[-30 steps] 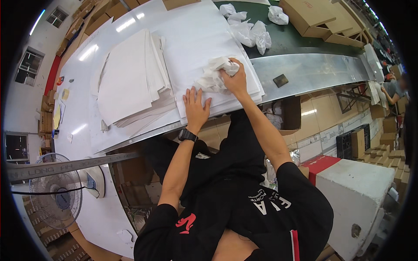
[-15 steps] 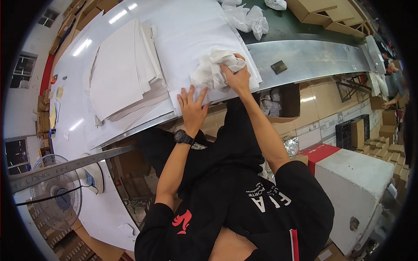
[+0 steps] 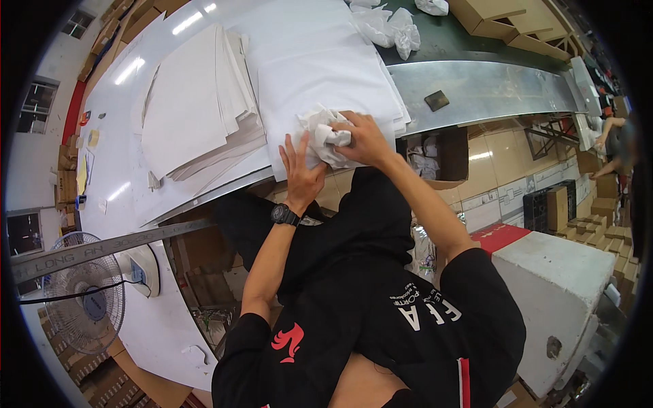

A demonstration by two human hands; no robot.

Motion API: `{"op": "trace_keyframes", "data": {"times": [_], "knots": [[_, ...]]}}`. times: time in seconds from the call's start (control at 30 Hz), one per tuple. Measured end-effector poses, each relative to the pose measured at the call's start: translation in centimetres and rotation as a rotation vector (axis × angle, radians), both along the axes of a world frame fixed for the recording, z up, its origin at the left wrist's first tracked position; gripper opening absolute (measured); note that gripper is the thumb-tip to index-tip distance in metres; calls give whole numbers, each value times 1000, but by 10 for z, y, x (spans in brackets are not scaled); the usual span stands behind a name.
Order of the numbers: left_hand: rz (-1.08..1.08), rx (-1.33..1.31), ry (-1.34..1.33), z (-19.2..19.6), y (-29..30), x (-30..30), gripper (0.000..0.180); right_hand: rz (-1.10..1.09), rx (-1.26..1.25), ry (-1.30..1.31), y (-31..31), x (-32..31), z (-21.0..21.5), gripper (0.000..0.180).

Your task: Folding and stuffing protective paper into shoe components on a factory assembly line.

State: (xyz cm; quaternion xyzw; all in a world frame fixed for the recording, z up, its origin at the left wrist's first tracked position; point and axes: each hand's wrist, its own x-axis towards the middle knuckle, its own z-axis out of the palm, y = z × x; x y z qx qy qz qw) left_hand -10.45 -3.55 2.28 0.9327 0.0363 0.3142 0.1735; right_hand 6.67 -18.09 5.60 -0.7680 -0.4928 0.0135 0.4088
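A crumpled bundle of thin white paper [image 3: 320, 132] lies at the near edge of a flat stack of white sheets [image 3: 326, 75]. My right hand [image 3: 367, 141] is closed on the bundle's right side, fingers bent over its top; whether anything is wrapped inside is hidden. Against the bundle's left side rests my left hand [image 3: 300, 175], its fingers stretched out and apart. A dark watch [image 3: 284, 215] is on my left wrist. To the left of these sheets, a second, thicker pile of off-white sheets [image 3: 187, 102] lies on the white table [image 3: 272, 20].
Several white paper-wrapped bundles [image 3: 406, 32] sit on a green surface beyond the metal ledge [image 3: 490, 88]. A small dark block [image 3: 437, 100] lies on that ledge. Below it stands an open carton [image 3: 452, 160] holding white bundles. A fan [image 3: 85, 292] is at left; another person [image 3: 615, 143] is far right.
My right hand has drawn the paper bundle nearer to me and folded it smaller, its fingers now curled over the top. My left hand has barely moved.
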Motion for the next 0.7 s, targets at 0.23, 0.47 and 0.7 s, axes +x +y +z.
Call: {"op": "trace_keyframes", "data": {"times": [0.23,0.47,0.7], "knots": [[-356,23,65,27,45,27,12,119,-443,-121,42,55,22,56],[-193,-415,469,59,75,105,22,-303,293,-295,41,29,99,15],[-354,-614,961,61,125,171,25,-141,-294,-514,30,-30,48,56]]}}
